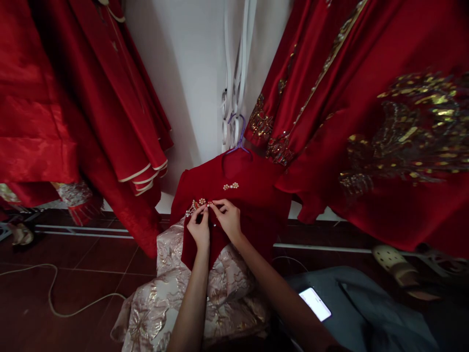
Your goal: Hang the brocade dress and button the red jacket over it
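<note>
A dark red top (pixel 256 190) hangs on a purple hanger (pixel 240 138) in front of me. My left hand (pixel 200 231) is closed in a pinch at the left end of a small jewelled clasp (pixel 208 204) on the front of the top. From the other side, my right hand (pixel 229 220) pinches the clasp's right end, so the fingertips nearly meet. Fingers partly hide the clasp, and I cannot tell whether it is fastened. Above it sits another flower-shaped clasp (pixel 230 186). Beaded trim (pixel 192 208) lies just left of my left fingertips.
Below the top spreads a shiny pink-gold brocade skirt (pixel 146 308). Red garments (pixel 98 98) hang at left, and a sequinned red garment (pixel 366 205) at right. A lit phone (pixel 315 304) rests on grey fabric (pixel 351 293). A cable (pixel 54 293) and a clog (pixel 390 261) are on the floor.
</note>
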`<state>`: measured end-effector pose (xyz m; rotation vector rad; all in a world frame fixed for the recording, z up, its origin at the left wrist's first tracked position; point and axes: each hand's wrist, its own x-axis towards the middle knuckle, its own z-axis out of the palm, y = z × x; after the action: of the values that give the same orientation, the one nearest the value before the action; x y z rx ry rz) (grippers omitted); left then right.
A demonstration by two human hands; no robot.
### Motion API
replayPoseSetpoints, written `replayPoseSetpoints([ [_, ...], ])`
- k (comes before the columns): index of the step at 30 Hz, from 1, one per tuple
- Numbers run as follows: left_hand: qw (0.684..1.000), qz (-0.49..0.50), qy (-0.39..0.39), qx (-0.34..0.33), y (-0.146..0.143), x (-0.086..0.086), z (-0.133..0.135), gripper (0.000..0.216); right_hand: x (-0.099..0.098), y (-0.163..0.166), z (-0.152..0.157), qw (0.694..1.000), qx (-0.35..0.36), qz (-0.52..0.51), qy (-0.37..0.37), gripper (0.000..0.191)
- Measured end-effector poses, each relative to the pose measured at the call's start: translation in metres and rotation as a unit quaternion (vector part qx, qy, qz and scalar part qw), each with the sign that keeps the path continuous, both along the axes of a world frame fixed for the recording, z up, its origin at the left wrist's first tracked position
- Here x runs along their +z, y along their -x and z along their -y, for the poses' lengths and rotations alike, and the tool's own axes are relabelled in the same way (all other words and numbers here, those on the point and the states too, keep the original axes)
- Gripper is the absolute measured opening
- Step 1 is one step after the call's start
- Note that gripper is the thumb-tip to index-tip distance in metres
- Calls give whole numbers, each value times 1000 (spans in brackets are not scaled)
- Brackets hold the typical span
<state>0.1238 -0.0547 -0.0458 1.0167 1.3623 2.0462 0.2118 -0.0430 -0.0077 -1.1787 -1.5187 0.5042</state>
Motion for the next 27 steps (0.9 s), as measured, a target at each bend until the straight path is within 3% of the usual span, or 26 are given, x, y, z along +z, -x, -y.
replayPoseSetpoints([
  [3,999,-31,-4,-14,1,1,-3,23,1,-2,-3,1000,5,0,2,20],
  [6,999,-42,-25,-2,0,1,-2,22,6,-16,-3,998,64,13,18,23],
  [9,997,-70,-18,36,-5,-3,12,22,12,-41,6,992,108,55,35,22],
  [11,991,-128,12,27,-8,-7,27,20,10,-60,14,990,112,74,50,21],
  [15,960,-270,68,-7,-11,-9,52,21,-8,-83,30,984,102,108,102,21],
  [19,910,-393,133,-17,-11,-4,54,21,-27,-83,38,972,85,160,148,28],
  [24,894,-425,141,-27,-8,-5,51,12,-25,-81,41,963,69,205,160,18],
  [27,893,-429,129,-37,-7,-8,52,17,-21,-86,43,965,106,193,144,16],
])
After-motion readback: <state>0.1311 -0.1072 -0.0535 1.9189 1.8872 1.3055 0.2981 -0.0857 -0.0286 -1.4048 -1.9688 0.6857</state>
